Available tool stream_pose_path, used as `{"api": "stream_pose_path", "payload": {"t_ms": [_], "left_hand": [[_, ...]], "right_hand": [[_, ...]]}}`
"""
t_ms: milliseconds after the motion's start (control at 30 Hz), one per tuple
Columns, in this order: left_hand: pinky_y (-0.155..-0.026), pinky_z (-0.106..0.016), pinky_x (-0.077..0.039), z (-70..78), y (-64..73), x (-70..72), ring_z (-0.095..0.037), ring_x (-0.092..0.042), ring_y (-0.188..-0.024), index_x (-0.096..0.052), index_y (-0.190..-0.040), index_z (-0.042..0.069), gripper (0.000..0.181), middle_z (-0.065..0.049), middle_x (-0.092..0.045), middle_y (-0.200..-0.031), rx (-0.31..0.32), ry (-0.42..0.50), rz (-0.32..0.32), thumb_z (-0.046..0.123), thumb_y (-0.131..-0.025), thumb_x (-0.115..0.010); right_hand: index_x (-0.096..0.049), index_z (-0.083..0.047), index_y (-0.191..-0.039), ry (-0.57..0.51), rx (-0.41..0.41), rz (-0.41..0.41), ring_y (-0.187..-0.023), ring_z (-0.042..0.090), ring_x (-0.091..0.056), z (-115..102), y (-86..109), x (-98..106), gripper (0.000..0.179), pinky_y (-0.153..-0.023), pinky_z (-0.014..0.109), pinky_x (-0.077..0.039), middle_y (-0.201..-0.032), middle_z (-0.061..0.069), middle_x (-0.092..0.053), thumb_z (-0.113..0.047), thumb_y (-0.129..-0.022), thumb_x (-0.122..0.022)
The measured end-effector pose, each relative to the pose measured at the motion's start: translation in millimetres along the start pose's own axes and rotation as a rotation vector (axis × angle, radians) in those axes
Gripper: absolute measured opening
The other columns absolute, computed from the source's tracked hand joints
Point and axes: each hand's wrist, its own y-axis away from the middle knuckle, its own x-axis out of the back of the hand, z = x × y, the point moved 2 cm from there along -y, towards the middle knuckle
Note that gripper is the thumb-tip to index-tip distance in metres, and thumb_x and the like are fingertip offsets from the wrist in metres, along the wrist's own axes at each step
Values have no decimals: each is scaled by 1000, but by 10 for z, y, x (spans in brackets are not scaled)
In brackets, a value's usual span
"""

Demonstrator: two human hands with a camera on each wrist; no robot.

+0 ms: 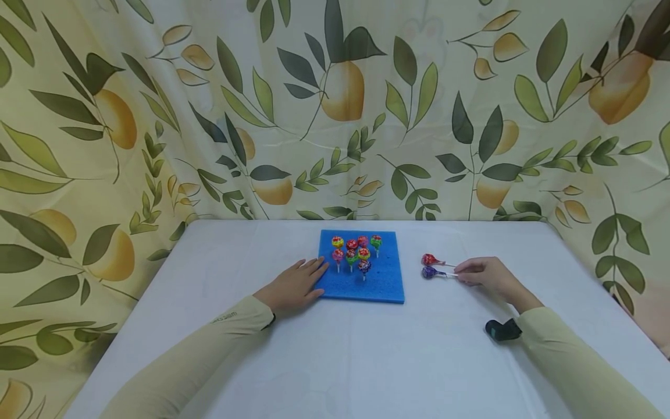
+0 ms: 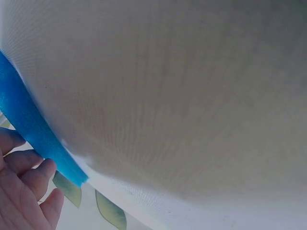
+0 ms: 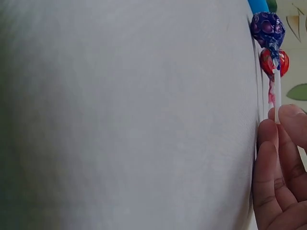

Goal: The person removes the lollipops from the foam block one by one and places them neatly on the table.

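Note:
A blue foam board [image 1: 335, 288] lies flat near the table's back, with several wrapped lollipops [image 1: 363, 253] standing upright in it by their sticks. My left hand [image 1: 295, 285] rests at the board's left edge with fingers extended; in the left wrist view its fingertips [image 2: 45, 167] meet the blue side. To the right, my right hand [image 1: 489, 276] pinches the white stick of a purple lollipop [image 3: 267, 29] between thumb and fingers. A red lollipop [image 1: 429, 259] lies just behind the purple one, its stick reaching toward the same fingers.
The white-covered table [image 1: 366, 361] spreads out in front of both arms. A dark strap piece [image 1: 502, 330] shows at the right wrist. Behind the table hangs a curtain [image 1: 419, 145] printed with leaves and yellow fruit.

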Motion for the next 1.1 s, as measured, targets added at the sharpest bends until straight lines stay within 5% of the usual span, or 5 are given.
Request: {"api": "stream_pose_path", "payload": {"t_ms": [367, 567, 867, 1100], "left_hand": [[-119, -41, -18, 12, 8, 30, -23, -21, -146, -20, -151, 12, 68, -7, -19, -158, -4, -4, 3, 50, -98, -36], [-119, -42, -19, 15, 12, 28, -23, -22, -145, -20, -151, 12, 68, -7, -19, -158, -2, -5, -3, 51, -97, -36], [-119, -41, -18, 6, 3, -5, -23, -21, -146, -19, -151, 13, 68, -6, -18, -158, 7, -1, -9, 52, -97, -35], [-119, -42, -18, 3, -10, -6, -23, -20, -146, -19, -151, 13, 68, -7, -18, -158, 0, -14, -3, 52, -97, -35]], "right_hand": [[-56, 4, -125, -89, 16, -91, -87, -2, -61, 24, 66, 137, 47, -74, 22, -53, -111, 8, -70, -22, -86, -68], [-44, 5, -135, -90, 81, -152, -97, -5, -61, -9, 115, 235, 59, -87, 33, -55, -128, 20, -59, -26, -89, -64], [-44, 5, -135, -54, 251, -113, -99, -15, -55, -434, 181, 247, 52, -100, 58, -41, -129, 25, -56, -26, -94, -56], [-45, 5, -133, -173, 273, -119, -100, -1, -64, -793, 108, 37, 50, -99, 44, -48, -129, 26, -56, -24, -94, -57]]}}
